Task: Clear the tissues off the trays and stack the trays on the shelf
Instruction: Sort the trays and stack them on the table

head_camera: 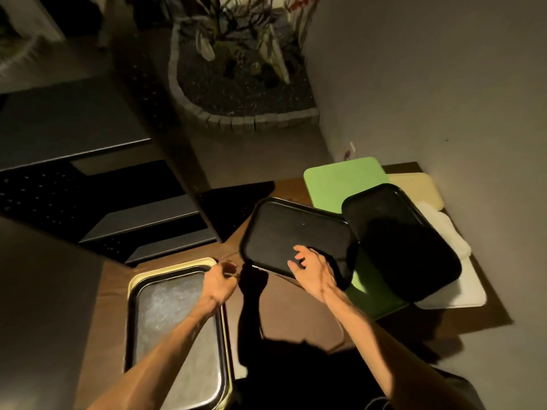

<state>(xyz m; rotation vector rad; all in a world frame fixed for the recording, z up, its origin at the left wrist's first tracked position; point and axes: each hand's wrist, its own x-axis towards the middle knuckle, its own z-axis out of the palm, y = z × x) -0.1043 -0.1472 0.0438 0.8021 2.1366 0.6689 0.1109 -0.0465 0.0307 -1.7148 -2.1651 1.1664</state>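
A black tray (pixel 177 321) lies on a cream tray (pixel 133 279) at the table's near left. My left hand (pixel 220 281) hovers at their far right corner with fingers curled; whether it holds the rim is unclear. A second black tray (pixel 284 229) sits tilted in the middle of the table. My right hand (pixel 310 270) is over its near edge, fingers spread, holding nothing. To the right a third black tray (pixel 399 247) lies on top of a green tray (pixel 340 182), a cream tray (pixel 420 184) and a white tray (pixel 461 294). I see no tissues.
Dark metal shelves (pixel 142 220) step down at the left, just beyond the brown table (pixel 284 309). A stone-edged planter (pixel 236 93) stands on the floor further off. A grey wall (pixel 444 84) runs along the right. My shadow covers the table's near edge.
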